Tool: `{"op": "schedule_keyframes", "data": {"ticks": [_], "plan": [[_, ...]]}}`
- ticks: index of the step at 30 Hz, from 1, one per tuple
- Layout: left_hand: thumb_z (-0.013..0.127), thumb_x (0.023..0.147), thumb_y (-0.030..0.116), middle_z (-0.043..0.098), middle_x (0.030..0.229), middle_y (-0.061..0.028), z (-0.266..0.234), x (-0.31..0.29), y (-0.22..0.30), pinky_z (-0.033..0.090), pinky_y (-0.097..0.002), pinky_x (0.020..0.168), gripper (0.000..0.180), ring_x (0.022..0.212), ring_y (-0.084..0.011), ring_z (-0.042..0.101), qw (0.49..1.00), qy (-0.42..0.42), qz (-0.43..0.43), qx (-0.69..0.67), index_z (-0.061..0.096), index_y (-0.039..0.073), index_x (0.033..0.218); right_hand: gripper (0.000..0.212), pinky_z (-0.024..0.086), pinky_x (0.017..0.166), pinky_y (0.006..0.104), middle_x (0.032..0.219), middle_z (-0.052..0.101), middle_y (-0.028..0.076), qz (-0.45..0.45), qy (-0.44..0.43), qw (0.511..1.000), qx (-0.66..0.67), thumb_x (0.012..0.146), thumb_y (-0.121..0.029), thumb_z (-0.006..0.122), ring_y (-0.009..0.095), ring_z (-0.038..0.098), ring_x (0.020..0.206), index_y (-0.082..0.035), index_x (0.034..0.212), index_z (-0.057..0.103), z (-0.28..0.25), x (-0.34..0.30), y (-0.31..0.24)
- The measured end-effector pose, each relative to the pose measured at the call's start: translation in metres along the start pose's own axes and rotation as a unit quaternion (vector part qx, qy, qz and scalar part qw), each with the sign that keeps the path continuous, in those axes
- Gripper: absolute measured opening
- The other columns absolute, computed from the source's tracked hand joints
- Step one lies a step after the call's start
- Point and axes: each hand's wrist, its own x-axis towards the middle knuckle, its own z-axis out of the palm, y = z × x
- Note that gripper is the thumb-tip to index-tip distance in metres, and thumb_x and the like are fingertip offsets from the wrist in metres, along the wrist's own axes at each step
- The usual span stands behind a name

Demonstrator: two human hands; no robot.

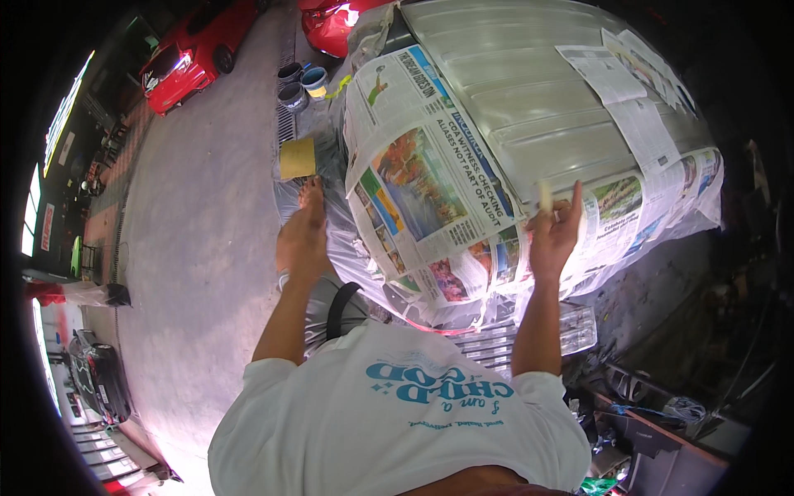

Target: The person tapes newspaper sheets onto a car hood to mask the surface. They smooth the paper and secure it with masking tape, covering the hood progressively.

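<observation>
My left hand (308,217) is at the left edge of the covered vehicle, fingers curled at the lower edge of a square yellow sheet (298,158). The sheet appears pinched at the fingertips; its material is unclear. Over the roof edge is my right hand (554,236), its index finger pointing away and a small pale yellow piece (544,197) upright at its other fingers. What that piece is I cannot make out. Newspaper sheets (422,182) cover the roof's left and near sides, bordering the ribbed silver roof (529,99).
Clear plastic sheeting (343,223) hangs around the vehicle. Several buckets (314,81) stand beyond my left hand. Red cars (178,74) are parked farther off, left of the grey floor (198,207). A metal ladder-like piece (575,331) lies below my right arm.
</observation>
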Motion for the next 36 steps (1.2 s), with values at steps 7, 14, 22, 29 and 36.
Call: {"op": "schedule_keyframes", "data": {"ticks": [7, 14, 22, 29, 36], "plan": [[0.068, 0.102, 0.024, 0.074, 0.121, -0.0133, -0.002, -0.027, 0.144, 0.053, -0.0338, 0.094, 0.045, 0.111, -0.0183, 0.069, 0.809, -0.273, -0.004, -0.521, 0.063, -0.005, 0.137, 0.080, 0.056, 0.064, 0.0251, 0.104, 0.066, 0.012, 0.110, -0.121, 0.977, 0.138, 0.097, 0.008, 0.057, 0.012, 0.065, 0.076, -0.003, 0.166, 0.018, -0.003, -0.107, -0.022], [0.067, 0.104, 0.027, 0.074, 0.113, -0.0118, 0.007, -0.064, 0.189, 0.054, -0.0307, 0.089, 0.048, 0.099, -0.0172, 0.069, 0.774, -0.368, 0.042, -0.513, 0.063, -0.009, 0.135, 0.077, 0.055, 0.064, 0.0244, 0.094, 0.068, 0.010, 0.157, -0.187, 0.965, 0.098, 0.096, 0.007, 0.058, 0.011, 0.065, 0.072, -0.001, 0.165, 0.023, -0.012, -0.154, -0.028], [0.064, 0.104, 0.017, 0.074, 0.116, -0.0111, 0.016, -0.079, 0.178, 0.056, -0.0306, 0.090, 0.036, 0.100, -0.0169, 0.071, 0.719, -0.323, -0.008, -0.615, 0.066, -0.007, 0.132, 0.078, 0.057, 0.081, 0.0342, 0.096, 0.072, 0.012, 0.087, -0.182, 0.979, 0.041, 0.096, 0.001, 0.062, 0.018, 0.070, 0.084, -0.001, 0.165, 0.025, -0.019, -0.165, -0.018], [0.070, 0.101, 0.019, 0.074, 0.113, -0.0100, -0.019, -0.078, 0.197, 0.056, -0.0296, 0.087, 0.038, 0.096, -0.0152, 0.070, 0.769, -0.292, 0.001, -0.568, 0.069, -0.006, 0.130, 0.080, 0.056, 0.090, 0.0364, 0.098, 0.074, 0.015, 0.059, -0.184, 0.980, 0.050, 0.094, 0.003, 0.063, 0.021, 0.073, 0.091, -0.001, 0.164, 0.025, -0.022, -0.165, -0.032], [0.078, 0.096, 0.019, 0.074, 0.101, -0.0079, -0.032, -0.095, 0.208, 0.053, -0.0280, 0.084, 0.032, 0.093, -0.0133, 0.069, 0.814, -0.294, 0.020, -0.500, 0.074, -0.007, 0.114, 0.081, 0.057, 0.091, 0.0376, 0.101, 0.076, 0.017, -0.010, -0.209, 0.978, -0.026, 0.095, 0.002, 0.065, 0.024, 0.075, 0.094, -0.002, 0.165, 0.025, -0.032, -0.168, -0.025]]}}
